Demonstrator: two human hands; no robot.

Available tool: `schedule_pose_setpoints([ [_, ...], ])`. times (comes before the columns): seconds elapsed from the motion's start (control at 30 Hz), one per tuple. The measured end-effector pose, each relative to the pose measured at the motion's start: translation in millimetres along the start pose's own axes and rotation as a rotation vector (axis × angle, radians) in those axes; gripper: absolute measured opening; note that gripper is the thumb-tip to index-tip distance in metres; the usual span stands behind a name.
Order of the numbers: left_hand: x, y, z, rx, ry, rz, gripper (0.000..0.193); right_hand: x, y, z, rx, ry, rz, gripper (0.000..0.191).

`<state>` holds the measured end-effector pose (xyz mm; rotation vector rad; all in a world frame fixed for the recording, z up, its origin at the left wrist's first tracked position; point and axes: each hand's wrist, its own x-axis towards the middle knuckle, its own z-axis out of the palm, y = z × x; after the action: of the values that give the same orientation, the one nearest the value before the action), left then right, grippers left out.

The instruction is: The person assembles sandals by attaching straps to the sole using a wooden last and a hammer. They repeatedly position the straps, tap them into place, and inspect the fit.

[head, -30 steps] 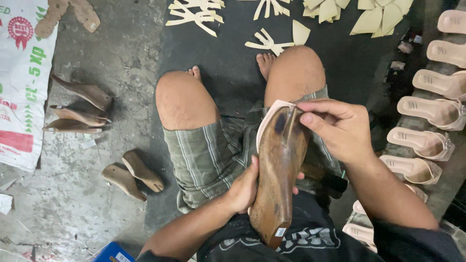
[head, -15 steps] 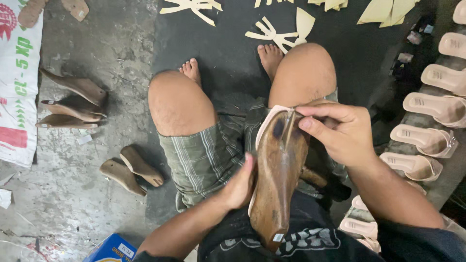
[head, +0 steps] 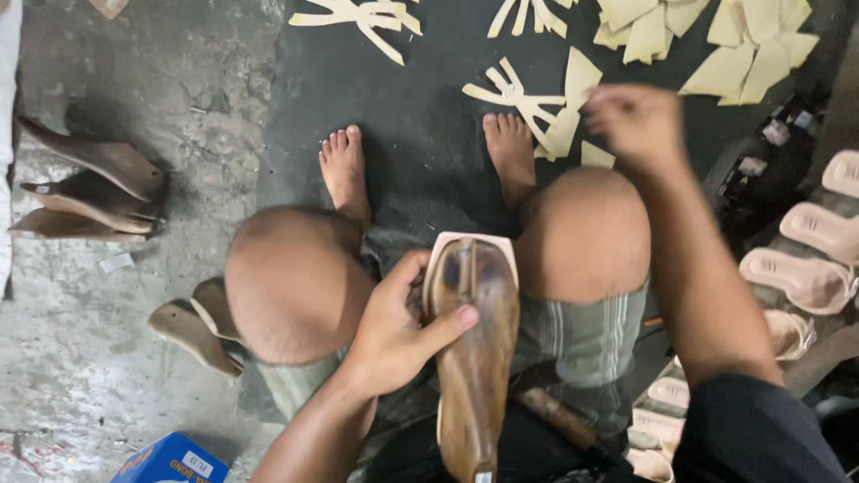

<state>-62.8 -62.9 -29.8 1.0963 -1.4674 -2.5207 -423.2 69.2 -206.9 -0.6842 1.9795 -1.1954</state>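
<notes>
A brown wooden shoe last [head: 474, 358] with a pale insole on its bottom stands between my knees. My left hand [head: 403, 322] grips it from the left, thumb across its face. My right hand [head: 637, 121] is stretched out forward, blurred, above the cream cut pieces [head: 559, 116] lying on the dark mat [head: 412, 107] by my right foot. I cannot tell whether its fingers hold anything.
More cream cut pieces [head: 707, 36] lie at the mat's far edge. Pale shoe soles [head: 805, 268] line the right side. Brown wooden lasts [head: 98, 188] lie on the concrete at left, two more [head: 192, 326] by my left knee. A blue box [head: 174, 461] sits at bottom left.
My right hand has left the top of the last and reached forward to the cut pieces on the mat. The left hand has shifted up the last's side. The camera has tilted forward.
</notes>
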Motion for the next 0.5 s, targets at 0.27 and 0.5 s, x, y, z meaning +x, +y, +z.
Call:
schedule_pose_setpoints([
  [0.27, 33, 15, -11, -0.188, 0.113, -0.250, 0.049, 79, 126, 88, -0.939, 0.008, -0.340, 0.060],
  [0.5, 35, 14, -6, -0.185, 0.102, -0.236, 0.052, 71, 126, 65, -0.735, -0.133, 0.064, 0.029],
])
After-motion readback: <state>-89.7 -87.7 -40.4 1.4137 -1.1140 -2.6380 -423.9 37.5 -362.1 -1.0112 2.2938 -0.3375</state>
